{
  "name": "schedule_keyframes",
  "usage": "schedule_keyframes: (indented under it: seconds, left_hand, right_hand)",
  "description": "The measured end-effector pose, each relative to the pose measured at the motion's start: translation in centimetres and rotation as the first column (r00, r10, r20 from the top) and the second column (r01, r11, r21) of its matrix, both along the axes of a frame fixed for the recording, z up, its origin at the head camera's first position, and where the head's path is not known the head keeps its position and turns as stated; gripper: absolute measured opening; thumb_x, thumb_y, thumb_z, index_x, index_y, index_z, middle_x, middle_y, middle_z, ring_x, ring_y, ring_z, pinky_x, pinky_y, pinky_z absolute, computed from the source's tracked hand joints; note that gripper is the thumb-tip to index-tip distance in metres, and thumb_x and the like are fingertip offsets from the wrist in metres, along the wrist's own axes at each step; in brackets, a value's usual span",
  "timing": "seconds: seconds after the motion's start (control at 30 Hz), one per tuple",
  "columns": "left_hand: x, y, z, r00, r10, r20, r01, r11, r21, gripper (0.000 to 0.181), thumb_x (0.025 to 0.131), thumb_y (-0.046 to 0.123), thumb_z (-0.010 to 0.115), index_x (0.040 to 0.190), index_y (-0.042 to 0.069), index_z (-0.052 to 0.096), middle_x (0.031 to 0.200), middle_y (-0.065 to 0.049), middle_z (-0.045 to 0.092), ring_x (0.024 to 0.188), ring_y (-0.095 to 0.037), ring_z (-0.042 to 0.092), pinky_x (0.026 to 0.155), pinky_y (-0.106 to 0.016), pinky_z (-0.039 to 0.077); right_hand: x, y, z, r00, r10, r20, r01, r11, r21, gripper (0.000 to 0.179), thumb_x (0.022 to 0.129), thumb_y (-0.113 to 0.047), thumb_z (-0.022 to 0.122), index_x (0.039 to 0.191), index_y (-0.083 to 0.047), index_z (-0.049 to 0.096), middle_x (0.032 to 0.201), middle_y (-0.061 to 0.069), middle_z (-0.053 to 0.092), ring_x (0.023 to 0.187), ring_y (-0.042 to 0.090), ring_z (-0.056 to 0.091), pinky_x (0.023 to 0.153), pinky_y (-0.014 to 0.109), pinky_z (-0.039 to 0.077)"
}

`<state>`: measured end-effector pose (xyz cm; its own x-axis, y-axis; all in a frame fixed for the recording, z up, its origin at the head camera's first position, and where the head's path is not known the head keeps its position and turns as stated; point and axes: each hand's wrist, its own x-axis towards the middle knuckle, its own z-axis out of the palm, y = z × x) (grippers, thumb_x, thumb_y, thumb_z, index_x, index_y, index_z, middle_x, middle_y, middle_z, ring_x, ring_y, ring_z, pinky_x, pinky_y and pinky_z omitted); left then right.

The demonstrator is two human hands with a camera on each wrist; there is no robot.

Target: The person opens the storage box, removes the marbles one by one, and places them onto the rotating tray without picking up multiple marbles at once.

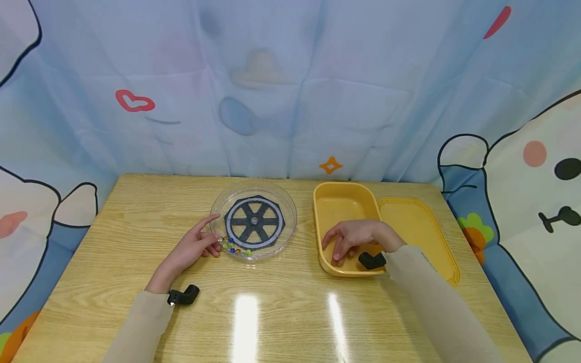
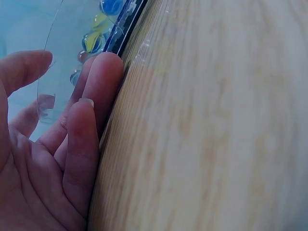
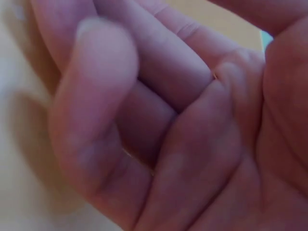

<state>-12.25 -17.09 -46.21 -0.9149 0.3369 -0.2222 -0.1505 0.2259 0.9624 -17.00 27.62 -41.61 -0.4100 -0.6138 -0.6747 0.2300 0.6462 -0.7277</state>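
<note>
A round clear plastic dish [image 1: 287, 201] lies on the table, with a dark spoked wheel shape at its middle. Several coloured glass marbles [image 2: 93, 42] gather along its near left side. My left hand [image 1: 194, 247] holds the dish's left rim, index finger stretched along the edge and the other fingers bent against the outer wall. Inside a yellow rectangular box [image 1: 347, 189], my right hand [image 1: 356, 237] reaches down with fingers loosely bent. No object shows between those fingers in the right wrist view, though some fingertips are out of frame.
A flat yellow lid [image 1: 419, 227] lies right of the box, partly beneath the right forearm. The wooden table [image 1: 290, 312] reflects bright streaks near its front. A blue cartoon curtain [image 1: 272, 101] hangs behind it. A dark wrist camera sits on each wrist.
</note>
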Motion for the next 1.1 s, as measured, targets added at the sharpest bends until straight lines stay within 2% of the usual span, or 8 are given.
schedule_keyframes:
  seconds: [0.17, 0.3, 0.53, 0.7, 0.8, 0.97, 1.1]
  left_hand:
    - [0.0, 0.0, 0.0, 1.000, -0.007, -0.005, 0.007, 1.000, 0.002, 0.060, 0.105, 0.019, 0.052, 0.159, 0.019, 0.025, 0.088, -0.015, 0.069, 0.074, -0.026, 0.069, 0.065, -0.031, 0.054]
    - [-0.1, 0.0, -0.1, 1.000, -0.010, -0.007, 0.010, 1.000, 0.002, 0.060, 0.105, 0.018, 0.052, 0.159, 0.019, 0.025, 0.087, -0.015, 0.069, 0.074, -0.026, 0.069, 0.065, -0.031, 0.054]
    - [-0.1, 0.0, -0.1, 1.000, -0.003, -0.007, 0.003, 1.000, -0.003, 0.059, 0.105, 0.017, 0.052, 0.159, 0.019, 0.026, 0.087, -0.015, 0.069, 0.073, -0.025, 0.069, 0.064, -0.031, 0.053]
    - [-0.1, 0.0, -0.1, 1.000, -0.005, -0.007, 0.005, 1.000, 0.001, 0.060, 0.105, 0.018, 0.052, 0.159, 0.017, 0.026, 0.088, -0.018, 0.069, 0.074, -0.026, 0.069, 0.065, -0.031, 0.053]
    - [-0.1, -0.1, -0.2, 1.000, -0.010, -0.009, 0.010, 1.000, 0.005, 0.061, 0.105, 0.018, 0.053, 0.159, 0.017, 0.025, 0.089, -0.019, 0.069, 0.074, -0.027, 0.069, 0.066, -0.032, 0.054]
    - [-0.1, -0.1, -0.2, 1.000, -0.013, -0.013, 0.013, 1.000, 0.005, 0.061, 0.105, 0.018, 0.053, 0.159, 0.016, 0.025, 0.089, -0.020, 0.069, 0.074, -0.027, 0.069, 0.065, -0.031, 0.053]
    - [0.0, 0.0, -0.2, 1.000, -0.008, -0.007, 0.008, 1.000, 0.006, 0.060, 0.105, 0.018, 0.053, 0.159, 0.017, 0.026, 0.089, -0.018, 0.069, 0.074, -0.026, 0.069, 0.065, -0.031, 0.054]
  right_hand:
    - [0.3, -0.1, -0.3, 0.999, -0.017, 0.052, 0.016, 1.000, 0.016, 0.034, 0.088, -0.006, 0.074, 0.119, -0.003, 0.060, 0.094, 0.020, 0.074, 0.082, 0.026, 0.073, 0.058, 0.027, 0.050]
    - [0.2, 0.0, -0.3, 0.998, -0.026, 0.061, 0.027, 0.999, -0.017, 0.034, 0.090, -0.004, 0.071, 0.122, -0.002, 0.059, 0.099, 0.020, 0.073, 0.089, 0.028, 0.072, 0.061, 0.026, 0.052]
    - [-0.5, 0.4, 0.3, 0.998, -0.046, -0.035, 0.043, 0.997, -0.069, 0.043, 0.093, -0.006, 0.069, 0.133, 0.002, 0.055, 0.109, 0.018, 0.072, 0.099, 0.030, 0.071, 0.070, 0.027, 0.054]
    - [-1.0, 0.2, 0.2, 0.987, -0.033, -0.155, 0.025, 0.998, -0.051, 0.041, 0.093, -0.008, 0.070, 0.130, 0.003, 0.057, 0.106, 0.016, 0.073, 0.093, 0.024, 0.070, 0.069, 0.027, 0.050]
    - [-1.1, -0.1, 0.2, 0.967, 0.016, -0.252, -0.023, 0.999, -0.026, 0.038, 0.090, -0.007, 0.072, 0.124, 0.005, 0.059, 0.096, 0.012, 0.074, 0.084, 0.019, 0.068, 0.069, 0.027, 0.049]
    - [-1.1, -1.1, 0.1, 0.900, 0.122, -0.418, -0.123, 0.992, 0.025, 0.033, 0.082, -0.008, 0.081, 0.108, 0.003, 0.063, 0.079, 0.001, 0.068, 0.072, 0.014, 0.061, 0.071, 0.028, 0.048]
    - [-1.1, -1.8, -0.1, 0.856, 0.149, -0.496, -0.132, 0.989, 0.070, 0.025, 0.079, -0.011, 0.084, 0.095, -0.002, 0.067, 0.073, -0.003, 0.064, 0.066, 0.012, 0.056, 0.069, 0.028, 0.046]
